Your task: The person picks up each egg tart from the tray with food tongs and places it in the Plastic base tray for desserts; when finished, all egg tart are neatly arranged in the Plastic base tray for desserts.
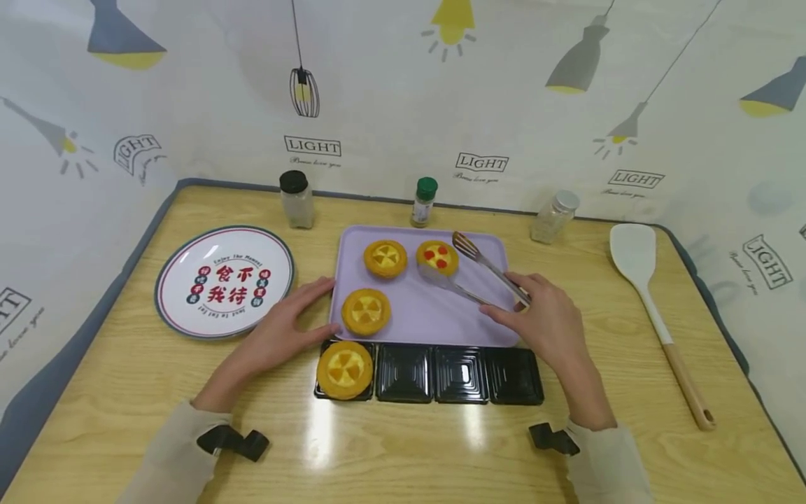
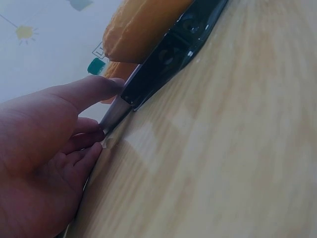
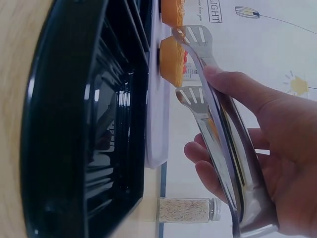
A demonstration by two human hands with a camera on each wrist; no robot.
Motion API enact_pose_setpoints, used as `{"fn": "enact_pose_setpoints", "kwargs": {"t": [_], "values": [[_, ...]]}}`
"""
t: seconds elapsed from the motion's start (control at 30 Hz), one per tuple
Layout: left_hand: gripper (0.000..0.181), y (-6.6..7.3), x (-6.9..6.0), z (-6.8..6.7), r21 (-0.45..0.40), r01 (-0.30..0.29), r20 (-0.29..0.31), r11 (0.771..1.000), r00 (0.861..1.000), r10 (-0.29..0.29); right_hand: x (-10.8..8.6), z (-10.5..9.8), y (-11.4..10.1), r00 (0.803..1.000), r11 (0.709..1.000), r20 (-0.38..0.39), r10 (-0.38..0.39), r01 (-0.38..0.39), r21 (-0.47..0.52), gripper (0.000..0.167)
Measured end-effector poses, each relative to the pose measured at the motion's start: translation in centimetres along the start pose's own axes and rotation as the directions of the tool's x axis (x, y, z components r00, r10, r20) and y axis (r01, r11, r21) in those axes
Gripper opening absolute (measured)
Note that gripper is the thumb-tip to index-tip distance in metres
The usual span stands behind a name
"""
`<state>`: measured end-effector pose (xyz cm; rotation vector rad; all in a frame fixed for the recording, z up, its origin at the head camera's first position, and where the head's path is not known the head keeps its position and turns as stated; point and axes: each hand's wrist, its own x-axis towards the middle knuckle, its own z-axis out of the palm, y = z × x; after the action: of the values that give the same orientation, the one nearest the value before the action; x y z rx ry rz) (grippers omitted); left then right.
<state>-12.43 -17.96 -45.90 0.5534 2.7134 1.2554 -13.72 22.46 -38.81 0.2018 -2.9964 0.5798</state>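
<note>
In the head view, my right hand (image 1: 549,318) holds metal tongs (image 1: 491,269), their spread tips on either side of the red-dotted tart (image 1: 437,259) on the lilac tray (image 1: 434,315). The right wrist view shows the thumb on one arm of the tongs (image 3: 223,129) and fingers on the other. My left hand (image 1: 283,329) touches the tray's left edge, fingers fairly straight. Two more tarts (image 1: 385,258) (image 1: 366,311) sit at the tray's left. A tart (image 1: 345,369) rests in the leftmost compartment of the black four-part container (image 1: 405,373), along the tray's front edge.
A round plate (image 1: 224,282) with red writing lies left. Behind the tray stand a black-lidded jar (image 1: 297,199), a green-capped jar (image 1: 424,201) and a silver-lidded jar (image 1: 554,217). A white spatula with a wooden handle (image 1: 680,381) lies at the right.
</note>
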Motion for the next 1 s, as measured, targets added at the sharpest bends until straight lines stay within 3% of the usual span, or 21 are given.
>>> {"fn": "enact_pose_setpoints", "kwargs": {"t": [1.0], "values": [[0.075, 0.03, -0.05, 0.05, 0.001, 0.016, 0.003, 1.000, 1.000, -0.016, 0.34, 0.70, 0.87, 0.998, 0.997, -0.029, -0.057, 0.058, 0.052, 0.059]]}}
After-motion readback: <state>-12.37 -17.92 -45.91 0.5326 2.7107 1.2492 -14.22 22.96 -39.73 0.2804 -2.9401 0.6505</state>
